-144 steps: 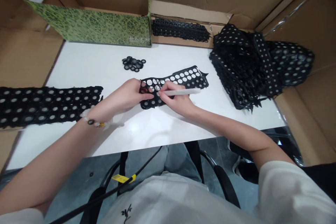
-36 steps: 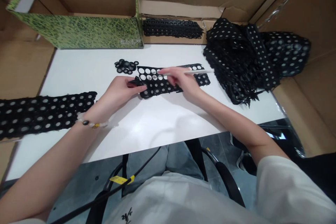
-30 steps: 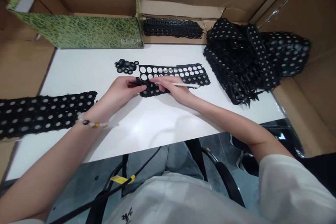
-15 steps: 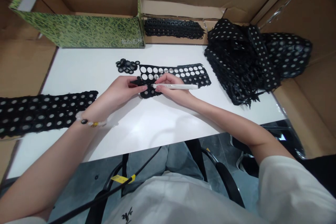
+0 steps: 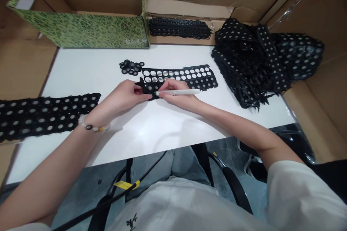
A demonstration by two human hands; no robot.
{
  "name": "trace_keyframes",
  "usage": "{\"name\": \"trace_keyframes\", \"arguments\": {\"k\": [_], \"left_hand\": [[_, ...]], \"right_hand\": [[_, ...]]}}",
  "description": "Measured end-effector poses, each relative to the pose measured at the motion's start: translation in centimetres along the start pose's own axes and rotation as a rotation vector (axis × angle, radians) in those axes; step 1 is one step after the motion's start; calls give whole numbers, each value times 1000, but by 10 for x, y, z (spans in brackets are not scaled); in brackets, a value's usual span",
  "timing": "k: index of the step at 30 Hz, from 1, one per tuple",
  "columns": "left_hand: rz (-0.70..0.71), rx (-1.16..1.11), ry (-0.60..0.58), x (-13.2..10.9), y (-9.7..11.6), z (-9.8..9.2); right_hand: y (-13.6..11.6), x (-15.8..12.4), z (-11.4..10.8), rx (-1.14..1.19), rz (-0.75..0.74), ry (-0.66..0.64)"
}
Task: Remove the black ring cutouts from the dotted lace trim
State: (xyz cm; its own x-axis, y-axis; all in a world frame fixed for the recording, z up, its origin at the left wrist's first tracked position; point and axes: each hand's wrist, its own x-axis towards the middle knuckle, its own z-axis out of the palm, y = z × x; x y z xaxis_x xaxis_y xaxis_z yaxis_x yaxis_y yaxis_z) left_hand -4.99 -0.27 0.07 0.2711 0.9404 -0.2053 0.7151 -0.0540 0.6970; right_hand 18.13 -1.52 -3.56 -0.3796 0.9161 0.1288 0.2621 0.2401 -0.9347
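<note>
A black rubber strip punched full of round holes (image 5: 187, 76) lies across the middle of the white table (image 5: 151, 130). My left hand (image 5: 124, 95) pinches the strip's near left end between thumb and fingers. My right hand (image 5: 176, 94) is closed round a slim white stick tool (image 5: 180, 92) that lies level, its tip pointing left at that same end. A small heap of black rings (image 5: 131, 67) sits just beyond my left hand.
A long holed black strip (image 5: 46, 115) lies at the table's left edge. A big pile of such strips (image 5: 260, 61) fills the right side, with a neat stack (image 5: 179, 28) behind. A green patterned box (image 5: 84, 25) stands at the back left. Cardboard walls surround the table.
My right hand came down from above the strip to its near left end with the white tool. The left hand kept its pinch and the strip's end curled up slightly.
</note>
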Motion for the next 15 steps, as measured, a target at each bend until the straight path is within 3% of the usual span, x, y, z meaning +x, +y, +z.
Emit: {"name": "trace_keyframes", "arguments": {"k": [10, 15], "left_hand": [[-81, -118, -10, 0, -4, 6], [-14, -221, -38, -3, 3, 7]], "right_hand": [[-1, 0, 6, -35, -1, 37], [-2, 0, 10, -61, -11, 50]]}}
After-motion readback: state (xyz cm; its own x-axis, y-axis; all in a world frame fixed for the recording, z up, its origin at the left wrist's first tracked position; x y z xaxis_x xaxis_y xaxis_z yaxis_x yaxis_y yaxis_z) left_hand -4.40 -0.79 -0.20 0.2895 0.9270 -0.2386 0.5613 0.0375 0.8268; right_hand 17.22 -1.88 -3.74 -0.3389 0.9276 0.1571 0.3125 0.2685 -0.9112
